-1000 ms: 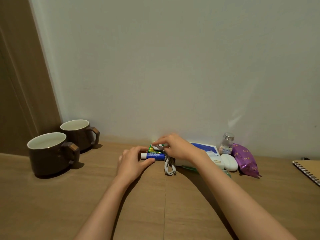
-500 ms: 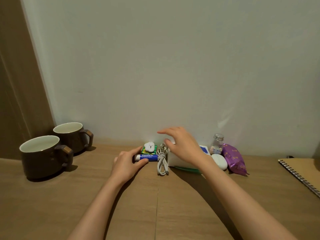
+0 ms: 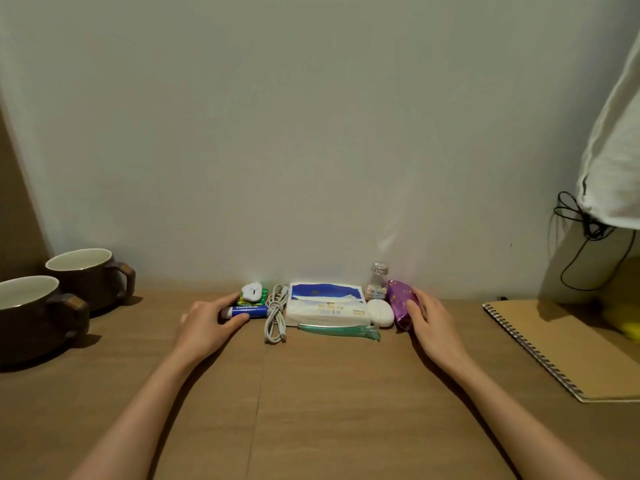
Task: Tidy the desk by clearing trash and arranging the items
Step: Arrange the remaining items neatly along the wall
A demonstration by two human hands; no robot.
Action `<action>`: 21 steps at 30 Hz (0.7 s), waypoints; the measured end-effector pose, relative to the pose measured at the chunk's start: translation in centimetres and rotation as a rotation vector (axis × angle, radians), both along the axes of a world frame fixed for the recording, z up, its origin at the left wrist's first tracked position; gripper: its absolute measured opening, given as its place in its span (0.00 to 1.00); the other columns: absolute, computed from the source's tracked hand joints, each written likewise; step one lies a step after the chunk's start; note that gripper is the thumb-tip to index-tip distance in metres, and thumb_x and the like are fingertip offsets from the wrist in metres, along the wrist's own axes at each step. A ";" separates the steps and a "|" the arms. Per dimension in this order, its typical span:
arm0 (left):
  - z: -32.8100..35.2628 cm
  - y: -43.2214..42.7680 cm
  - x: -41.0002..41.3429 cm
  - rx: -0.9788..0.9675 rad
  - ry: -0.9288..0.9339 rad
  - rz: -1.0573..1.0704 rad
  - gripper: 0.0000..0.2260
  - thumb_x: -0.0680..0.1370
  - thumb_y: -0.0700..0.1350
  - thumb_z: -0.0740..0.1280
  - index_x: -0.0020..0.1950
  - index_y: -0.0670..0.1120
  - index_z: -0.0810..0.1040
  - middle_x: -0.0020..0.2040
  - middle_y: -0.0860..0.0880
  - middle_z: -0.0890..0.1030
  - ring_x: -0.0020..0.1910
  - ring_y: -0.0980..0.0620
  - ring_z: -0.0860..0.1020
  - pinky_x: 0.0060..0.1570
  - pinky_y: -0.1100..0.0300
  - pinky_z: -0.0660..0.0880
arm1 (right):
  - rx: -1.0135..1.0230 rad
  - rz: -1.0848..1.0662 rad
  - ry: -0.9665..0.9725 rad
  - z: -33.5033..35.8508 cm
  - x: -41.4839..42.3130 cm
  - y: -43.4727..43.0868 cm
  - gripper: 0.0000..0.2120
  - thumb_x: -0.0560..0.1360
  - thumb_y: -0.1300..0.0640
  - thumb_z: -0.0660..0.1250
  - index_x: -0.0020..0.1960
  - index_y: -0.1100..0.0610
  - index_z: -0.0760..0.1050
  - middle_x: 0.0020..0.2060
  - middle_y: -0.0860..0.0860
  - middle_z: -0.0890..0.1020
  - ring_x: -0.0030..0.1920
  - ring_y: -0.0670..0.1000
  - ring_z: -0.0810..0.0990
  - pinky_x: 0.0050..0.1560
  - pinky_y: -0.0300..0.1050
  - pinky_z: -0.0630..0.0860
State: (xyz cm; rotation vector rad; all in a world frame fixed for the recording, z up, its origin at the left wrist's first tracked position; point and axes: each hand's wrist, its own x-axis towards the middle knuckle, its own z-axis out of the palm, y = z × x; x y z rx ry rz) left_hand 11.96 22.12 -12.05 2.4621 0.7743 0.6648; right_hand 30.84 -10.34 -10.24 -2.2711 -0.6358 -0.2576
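Note:
A row of small items lies against the wall on the wooden desk (image 3: 329,393). My left hand (image 3: 204,322) rests at its left end, thumb and fingers touching the blue Vaseline stick (image 3: 247,310). Behind the stick sits a green packet (image 3: 263,295) with a small white gadget (image 3: 252,292) on top. A coiled white cable (image 3: 275,315), a tissue pack (image 3: 327,303), a green clip (image 3: 337,330), a white case (image 3: 380,311) and a small bottle (image 3: 377,281) follow. My right hand (image 3: 431,318) cups the purple packet (image 3: 400,301) at the right end.
Two dark brown mugs (image 3: 33,317) (image 3: 88,277) stand at the far left. A spiral notebook (image 3: 568,344) lies at the right, with a yellow object (image 3: 627,313) behind it. A white cloth (image 3: 613,161) and black cord (image 3: 585,244) hang at the upper right.
My right hand left the white gadget on the green packet and swung right, past the tissue pack, to the purple packet. My left hand stayed at the Vaseline stick.

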 end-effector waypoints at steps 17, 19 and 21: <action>0.5 -0.5 0.3 0.041 0.031 -0.015 0.23 0.74 0.57 0.67 0.68 0.57 0.71 0.65 0.53 0.77 0.65 0.45 0.70 0.60 0.47 0.66 | 0.053 0.077 0.086 -0.8 0.2 1.4 0.22 0.83 0.53 0.50 0.75 0.56 0.60 0.72 0.54 0.67 0.71 0.53 0.66 0.68 0.45 0.62; 0.6 -0.7 0.0 0.031 0.014 -0.012 0.24 0.74 0.56 0.68 0.69 0.55 0.71 0.65 0.52 0.77 0.66 0.45 0.70 0.61 0.47 0.66 | 0.061 0.070 0.079 -0.8 0.2 1.3 0.22 0.83 0.53 0.50 0.75 0.57 0.60 0.73 0.54 0.67 0.71 0.53 0.66 0.68 0.44 0.61; 0.6 -0.8 -0.3 0.014 -0.033 -0.008 0.26 0.73 0.56 0.69 0.69 0.53 0.71 0.65 0.51 0.77 0.66 0.44 0.69 0.62 0.47 0.66 | 0.113 0.063 0.053 -0.6 0.1 1.2 0.22 0.82 0.54 0.52 0.75 0.57 0.61 0.72 0.54 0.68 0.71 0.52 0.66 0.68 0.44 0.61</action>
